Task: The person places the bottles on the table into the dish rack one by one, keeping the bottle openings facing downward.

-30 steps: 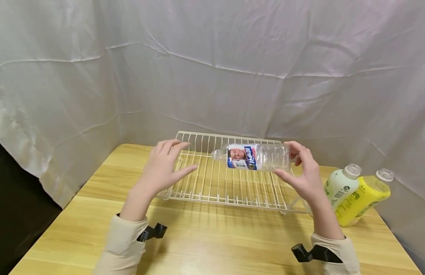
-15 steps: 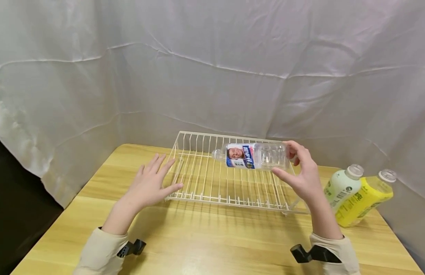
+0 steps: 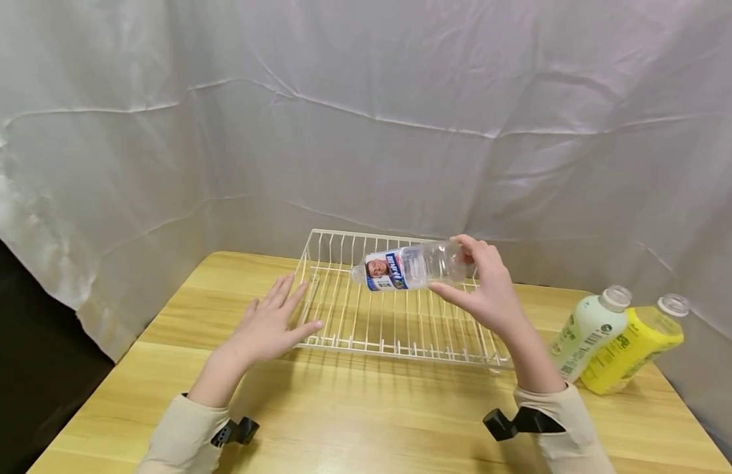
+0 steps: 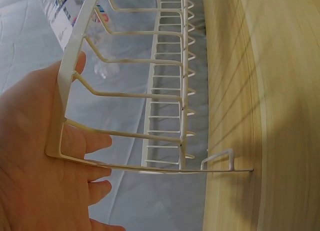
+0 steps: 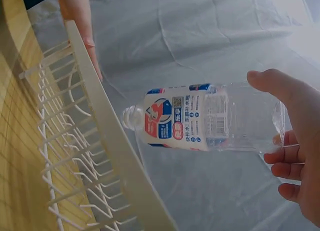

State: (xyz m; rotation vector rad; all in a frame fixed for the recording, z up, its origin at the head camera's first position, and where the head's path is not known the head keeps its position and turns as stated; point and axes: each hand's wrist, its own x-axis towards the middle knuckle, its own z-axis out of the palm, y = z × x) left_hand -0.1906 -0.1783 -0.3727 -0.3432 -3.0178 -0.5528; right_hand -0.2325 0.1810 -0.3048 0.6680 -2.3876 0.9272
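Observation:
A clear plastic bottle (image 3: 416, 263) with a blue and white label lies nearly sideways in the air over the white wire rack (image 3: 395, 352). Its neck points left and tips slightly down. My right hand (image 3: 487, 283) grips the bottle's base end, thumb on the near side; the right wrist view shows the label (image 5: 172, 118) and the hand (image 5: 295, 136) at the base. My left hand (image 3: 271, 329) is at the rack's left end, fingers spread. In the left wrist view that hand (image 4: 35, 141) lies against the rack's corner; how firmly it touches cannot be told.
A pale green bottle (image 3: 591, 336) and a yellow bottle (image 3: 632, 349) stand side by side to the right of the rack. Wooden tabletop (image 3: 354, 415) stretches in front. Grey cloth (image 3: 366, 131) hangs behind and at the sides.
My left hand has dropped from beside the bottle's neck to the rack's left end, fingers spreading. The bottle has shifted left in my right hand, its neck tipping down.

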